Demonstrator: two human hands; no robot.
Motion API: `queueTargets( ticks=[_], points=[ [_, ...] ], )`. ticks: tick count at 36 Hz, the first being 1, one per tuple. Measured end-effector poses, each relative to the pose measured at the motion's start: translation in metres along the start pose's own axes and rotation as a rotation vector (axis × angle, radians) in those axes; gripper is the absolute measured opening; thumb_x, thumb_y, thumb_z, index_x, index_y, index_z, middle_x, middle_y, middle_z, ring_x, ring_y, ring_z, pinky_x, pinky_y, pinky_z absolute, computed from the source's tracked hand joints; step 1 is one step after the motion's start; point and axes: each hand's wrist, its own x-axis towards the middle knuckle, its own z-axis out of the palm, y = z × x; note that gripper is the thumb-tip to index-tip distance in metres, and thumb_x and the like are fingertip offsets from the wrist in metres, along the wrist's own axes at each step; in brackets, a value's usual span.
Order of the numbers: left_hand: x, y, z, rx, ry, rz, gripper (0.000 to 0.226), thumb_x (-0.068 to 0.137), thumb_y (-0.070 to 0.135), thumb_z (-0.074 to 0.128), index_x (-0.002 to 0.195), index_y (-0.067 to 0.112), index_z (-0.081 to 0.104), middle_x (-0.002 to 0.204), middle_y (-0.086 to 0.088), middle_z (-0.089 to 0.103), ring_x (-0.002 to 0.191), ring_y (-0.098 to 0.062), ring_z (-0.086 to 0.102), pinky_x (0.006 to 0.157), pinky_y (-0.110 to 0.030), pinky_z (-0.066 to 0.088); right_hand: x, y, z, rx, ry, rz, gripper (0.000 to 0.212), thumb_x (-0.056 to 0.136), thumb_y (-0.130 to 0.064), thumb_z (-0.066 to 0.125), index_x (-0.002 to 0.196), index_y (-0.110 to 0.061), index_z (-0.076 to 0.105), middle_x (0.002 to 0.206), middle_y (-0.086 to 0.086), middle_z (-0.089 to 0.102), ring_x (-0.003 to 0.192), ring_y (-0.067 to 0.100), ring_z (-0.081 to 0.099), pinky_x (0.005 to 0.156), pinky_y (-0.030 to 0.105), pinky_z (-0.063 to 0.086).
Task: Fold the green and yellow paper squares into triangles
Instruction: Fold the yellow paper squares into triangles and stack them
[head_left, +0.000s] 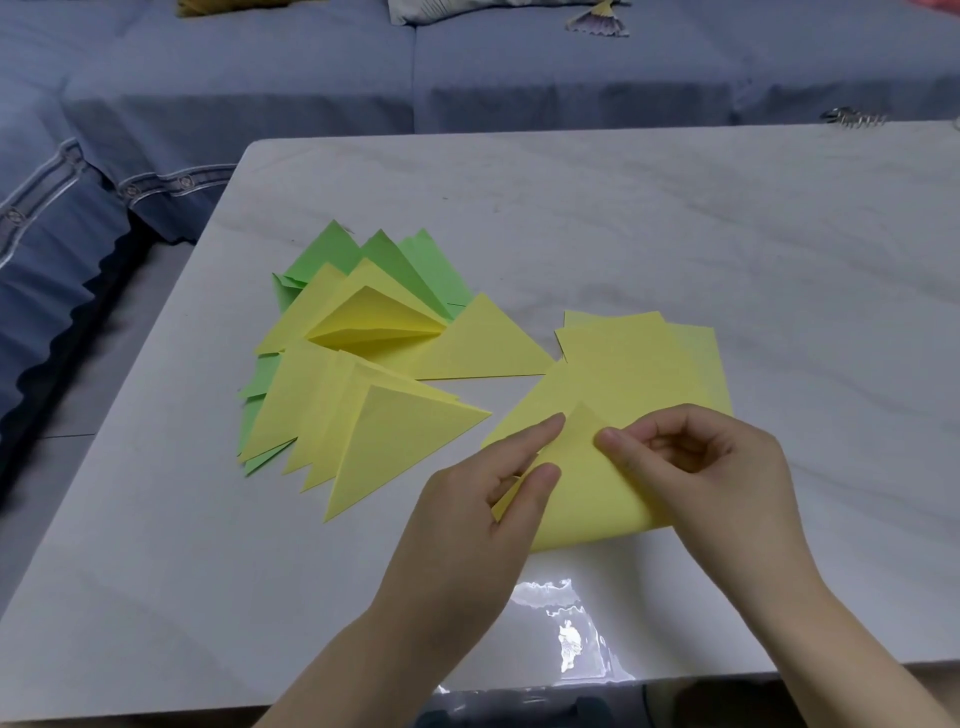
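1. We see a smooth, pale grey table (727, 234) with faint marble-like veins; its near edge throws back a bright glare just below the wrists.
2. The left hand (483, 499) has its forefinger stretched out and its thumb bent toward it. The two pinch the left edge of a thin yellow sheet (584, 501), and the other fingers are tucked under the palm.
3. The right hand (711, 467) is curled. Its thumb and forefinger nip the same sheet at the pointed flap.
4. That sheet lies between the two hands and partly under them. One corner is turned over into a small peak that rises between the fingertips, and the near edge bulges in a soft, uncreased curve.
5. Just beyond the right hand, touching the far side of the sheet, a loose stack of flat yellow squares (639, 353) lies with its corners fanned out of line.
6. Beyond and to the outer side of the left hand, sharp-creased yellow triangles (405, 441) overlap in a spread pile; one gapes open along its fold.
7. Green triangles (421, 265) stick out from under them on the side far from the hands.
8. Well beyond the right hand, a small wire coil (854, 118) sits at the table's far edge.
9. A sofa (260, 88) in blue-grey cloth runs behind the table.
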Motion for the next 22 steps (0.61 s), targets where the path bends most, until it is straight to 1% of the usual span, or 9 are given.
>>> queueTargets(
  ticks=[6, 10, 14, 16, 19, 22],
  points=[
    [-0.001, -0.002, 0.001, -0.012, 0.017, -0.009, 0.035, 0.089, 0.019, 0.058, 0.095, 0.053, 0.060, 0.073, 0.036, 0.058, 0.074, 0.016, 0.052, 0.069, 0.001, 0.034, 0.000, 0.003, 0.000, 0.006, -0.006, -0.004, 0.017, 0.067, -0.009, 0.079, 0.061, -0.016, 0.065, 0.051, -0.011, 0.059, 0.051, 0.000, 0.051, 0.051, 0.007, 0.039],
    [0.000, -0.005, 0.002, -0.019, 0.025, -0.012, 0.036, 0.089, 0.019, 0.059, 0.095, 0.054, 0.062, 0.072, 0.033, 0.058, 0.072, 0.013, 0.052, 0.068, -0.001, 0.035, -0.001, 0.002, 0.000, 0.012, -0.023, -0.005, 0.016, 0.066, -0.009, 0.078, 0.068, -0.022, 0.069, 0.057, -0.010, 0.064, 0.056, 0.002, 0.057, 0.055, 0.006, 0.042],
    [0.001, -0.006, 0.001, -0.027, 0.033, -0.017, 0.044, 0.088, 0.020, 0.060, 0.090, 0.064, 0.060, 0.074, 0.035, 0.059, 0.074, 0.012, 0.055, 0.068, -0.002, 0.036, -0.001, -0.001, -0.001, -0.012, -0.026, -0.027, 0.020, 0.066, -0.008, 0.078, 0.065, -0.026, 0.069, 0.060, -0.018, 0.067, 0.061, -0.005, 0.061, 0.058, 0.004, 0.042],
    [0.002, -0.007, 0.000, -0.029, 0.029, -0.012, 0.046, 0.088, 0.020, 0.061, 0.090, 0.066, 0.059, 0.072, 0.033, 0.059, 0.072, 0.011, 0.055, 0.067, -0.002, 0.036, 0.000, -0.002, -0.001, -0.013, -0.025, -0.032, 0.022, 0.067, -0.008, 0.077, 0.065, -0.028, 0.069, 0.061, -0.020, 0.068, 0.062, -0.007, 0.061, 0.059, 0.003, 0.042],
    [0.002, -0.008, -0.001, -0.038, 0.030, 0.005, 0.037, 0.086, 0.031, 0.059, 0.096, 0.067, 0.056, 0.066, 0.020, 0.053, 0.062, 0.003, 0.044, 0.061, -0.009, 0.035, -0.002, -0.002, 0.000, -0.010, -0.032, -0.040, 0.023, 0.067, -0.008, 0.077, 0.064, -0.029, 0.070, 0.063, -0.020, 0.068, 0.063, -0.007, 0.061, 0.059, 0.003, 0.042],
    [0.002, -0.011, -0.001, -0.044, 0.041, 0.006, 0.038, 0.080, 0.035, 0.054, 0.100, 0.067, 0.054, 0.065, 0.017, 0.051, 0.061, 0.000, 0.041, 0.058, -0.011, 0.034, -0.002, -0.002, 0.000, -0.028, -0.050, -0.064, 0.024, 0.069, -0.007, 0.076, 0.066, -0.030, 0.070, 0.066, -0.018, 0.069, 0.065, -0.006, 0.060, 0.061, 0.003, 0.041]
  ],
)
